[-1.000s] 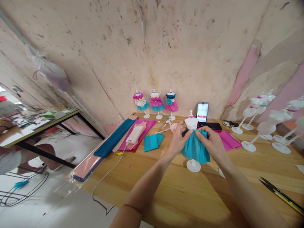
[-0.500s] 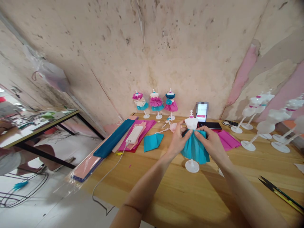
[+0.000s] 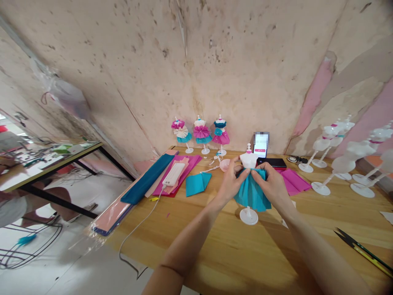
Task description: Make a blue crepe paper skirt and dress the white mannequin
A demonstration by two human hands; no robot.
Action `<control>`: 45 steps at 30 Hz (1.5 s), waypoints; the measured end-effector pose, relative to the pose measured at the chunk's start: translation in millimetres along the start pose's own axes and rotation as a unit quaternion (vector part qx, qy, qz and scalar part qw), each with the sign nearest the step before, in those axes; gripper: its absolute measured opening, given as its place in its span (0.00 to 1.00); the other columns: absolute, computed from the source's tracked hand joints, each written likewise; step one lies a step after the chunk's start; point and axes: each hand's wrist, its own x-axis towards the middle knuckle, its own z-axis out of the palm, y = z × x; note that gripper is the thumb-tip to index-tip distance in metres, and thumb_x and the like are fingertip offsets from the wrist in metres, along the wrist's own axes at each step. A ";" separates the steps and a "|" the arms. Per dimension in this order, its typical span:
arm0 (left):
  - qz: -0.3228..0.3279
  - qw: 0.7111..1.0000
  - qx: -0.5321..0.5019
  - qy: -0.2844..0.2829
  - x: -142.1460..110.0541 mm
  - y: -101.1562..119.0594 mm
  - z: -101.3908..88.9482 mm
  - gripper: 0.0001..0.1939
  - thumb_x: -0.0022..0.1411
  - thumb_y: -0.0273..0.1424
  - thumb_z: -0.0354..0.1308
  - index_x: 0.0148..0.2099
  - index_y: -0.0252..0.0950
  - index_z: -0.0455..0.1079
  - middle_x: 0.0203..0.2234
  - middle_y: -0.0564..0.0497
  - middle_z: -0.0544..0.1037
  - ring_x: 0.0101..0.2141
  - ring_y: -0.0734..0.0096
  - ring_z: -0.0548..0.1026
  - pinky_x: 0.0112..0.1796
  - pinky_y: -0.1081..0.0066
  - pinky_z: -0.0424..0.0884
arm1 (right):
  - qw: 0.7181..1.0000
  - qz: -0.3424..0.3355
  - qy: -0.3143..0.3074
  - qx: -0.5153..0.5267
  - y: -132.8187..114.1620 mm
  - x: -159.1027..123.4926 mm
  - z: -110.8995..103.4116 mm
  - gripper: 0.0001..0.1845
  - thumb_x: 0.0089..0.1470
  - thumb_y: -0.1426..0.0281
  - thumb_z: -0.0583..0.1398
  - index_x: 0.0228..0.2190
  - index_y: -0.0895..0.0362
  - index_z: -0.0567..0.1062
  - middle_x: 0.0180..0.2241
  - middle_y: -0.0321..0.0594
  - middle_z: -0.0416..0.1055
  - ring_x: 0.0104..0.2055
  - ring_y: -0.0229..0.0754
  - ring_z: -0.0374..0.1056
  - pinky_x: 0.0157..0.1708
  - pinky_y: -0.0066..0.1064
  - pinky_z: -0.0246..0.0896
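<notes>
A small white dress-form mannequin (image 3: 249,160) stands upright on its round base, a pink band at its neck. Around its waist hangs a pleated teal crepe paper skirt (image 3: 252,196). My left hand (image 3: 232,180) pinches the skirt's top edge at the left of the waist, thumb in front. On the other side my right hand (image 3: 270,180) pinches the same gathered edge, its thumb close to the left one. The fingers behind the mannequin are partly hidden.
Three dressed mannequins (image 3: 202,132) line the wall; several bare ones (image 3: 340,157) stand at right. Teal paper (image 3: 196,185), a power bank (image 3: 175,174), a propped phone (image 3: 260,143), pink paper (image 3: 295,182) and yellow-handled snips (image 3: 362,250) lie around. A person's leg shows at far left.
The mannequin has shifted very slightly to the right, and its base a little downward. Both hands keep their pinch on the skirt's waist, the thumbs marginally closer together.
</notes>
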 end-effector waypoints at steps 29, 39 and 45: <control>0.000 1.000 -0.019 -0.006 4.6 -7.1 -5.8 0.27 0.61 0.43 0.58 0.57 0.36 0.58 0.46 0.43 0.76 0.46 0.62 0.75 0.47 0.64 0.69 | 0.999 -0.002 -0.026 0.046 -3.4 -1.3 -5.5 0.16 0.57 0.54 0.56 0.34 0.54 0.71 0.29 0.35 0.70 0.27 0.39 0.61 0.25 0.31 0.51; 0.002 0.998 -0.049 -0.042 4.9 -1.9 -6.9 0.25 0.62 0.39 0.59 0.57 0.36 0.58 0.52 0.42 0.73 0.51 0.61 0.72 0.53 0.63 0.66 | 0.999 0.012 -0.026 0.022 -2.0 0.7 -5.6 0.15 0.56 0.55 0.57 0.34 0.54 0.70 0.28 0.35 0.70 0.27 0.38 0.60 0.26 0.30 0.52; 0.003 0.997 -0.046 -0.065 6.7 -2.3 -11.3 0.24 0.62 0.41 0.58 0.56 0.36 0.60 0.54 0.41 0.71 0.52 0.60 0.72 0.52 0.64 0.66 | 0.999 0.010 -0.028 0.021 0.8 1.3 -5.8 0.15 0.56 0.55 0.57 0.33 0.54 0.70 0.27 0.35 0.69 0.26 0.38 0.60 0.26 0.29 0.51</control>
